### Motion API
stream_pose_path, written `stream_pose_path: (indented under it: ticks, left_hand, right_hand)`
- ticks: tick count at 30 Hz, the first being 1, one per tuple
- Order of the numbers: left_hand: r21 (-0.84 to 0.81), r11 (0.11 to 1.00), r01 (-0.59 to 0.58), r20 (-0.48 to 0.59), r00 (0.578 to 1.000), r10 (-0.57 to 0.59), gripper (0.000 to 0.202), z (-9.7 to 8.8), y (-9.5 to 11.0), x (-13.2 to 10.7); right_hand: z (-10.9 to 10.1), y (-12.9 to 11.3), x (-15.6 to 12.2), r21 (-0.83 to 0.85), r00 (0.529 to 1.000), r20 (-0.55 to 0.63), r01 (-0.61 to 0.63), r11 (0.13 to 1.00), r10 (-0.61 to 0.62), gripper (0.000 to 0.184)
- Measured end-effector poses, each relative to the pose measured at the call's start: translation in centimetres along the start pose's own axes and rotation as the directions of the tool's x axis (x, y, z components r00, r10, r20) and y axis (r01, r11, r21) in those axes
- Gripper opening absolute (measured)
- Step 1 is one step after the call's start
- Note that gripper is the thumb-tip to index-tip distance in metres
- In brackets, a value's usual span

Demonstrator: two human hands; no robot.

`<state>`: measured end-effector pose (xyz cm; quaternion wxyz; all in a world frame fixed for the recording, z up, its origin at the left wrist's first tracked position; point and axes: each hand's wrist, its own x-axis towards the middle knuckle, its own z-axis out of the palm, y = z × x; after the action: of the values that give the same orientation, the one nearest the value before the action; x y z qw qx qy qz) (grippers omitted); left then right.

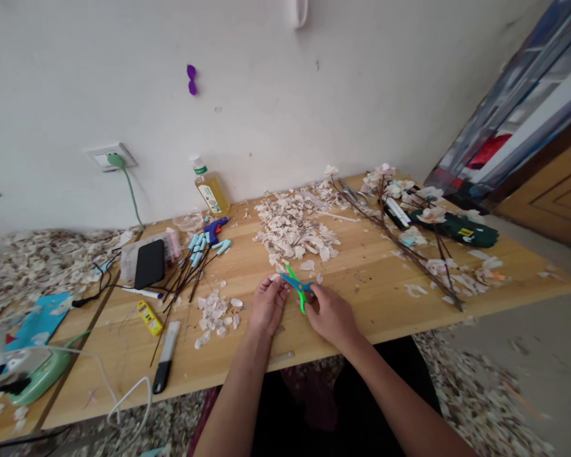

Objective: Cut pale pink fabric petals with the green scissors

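My right hand (332,315) grips a pair of scissors (299,287) with one blue and one green half, blades parted and pointing left. In my left hand (269,303), the thumb and fingers pinch a small pale petal-like flake (276,279) at the blade tips; the fingers hide part of it. Beyond both hands lies a large heap of whitish flakes (292,225). A smaller pile of trimmed-looking flakes (214,312) rests on the wooden table left of my left hand.
Flower branches (394,235) lie at the right. On the left are a black phone (150,263), a blue glue gun (215,230), a utility knife (167,355), a yellow box (149,317) and a green power strip (42,377). A bottle (212,190) stands against the wall.
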<state>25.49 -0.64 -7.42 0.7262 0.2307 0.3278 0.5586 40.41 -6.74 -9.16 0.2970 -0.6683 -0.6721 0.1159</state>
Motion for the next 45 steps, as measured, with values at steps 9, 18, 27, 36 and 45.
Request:
stream_pose_path:
  ticks: [9,18,27,36,45]
  left_hand:
    - [0.078,0.997,-0.031,0.013,0.999,0.03,0.028,0.0,-0.3,0.0]
    - [0.123,0.991,-0.049,0.046,0.998,0.043,0.029,-0.7,-0.9,0.3]
    - [0.136,0.99,-0.045,0.053,0.998,0.038,0.029,-0.5,-1.0,0.2]
    - [0.059,0.998,-0.038,0.049,0.998,0.036,0.029,-0.3,-0.5,0.1]
    - [0.066,0.996,-0.065,0.068,0.996,0.06,0.03,-0.4,-0.9,0.2]
  right_hand:
    - [-0.1,-0.3,-0.2,0.002,0.997,0.019,0.08,0.997,-0.08,0.017]
    - [0.3,0.1,-0.3,-0.03,0.999,0.012,0.038,0.999,-0.038,0.017]
    - [0.2,0.2,-0.4,-0.015,0.999,0.03,0.04,0.999,-0.039,0.013]
    - [0.6,0.7,-0.4,-0.033,0.999,0.019,0.051,0.998,-0.051,0.015]
    - [0.3,0.4,-0.4,-0.038,0.999,0.039,0.037,0.999,-0.035,0.017]
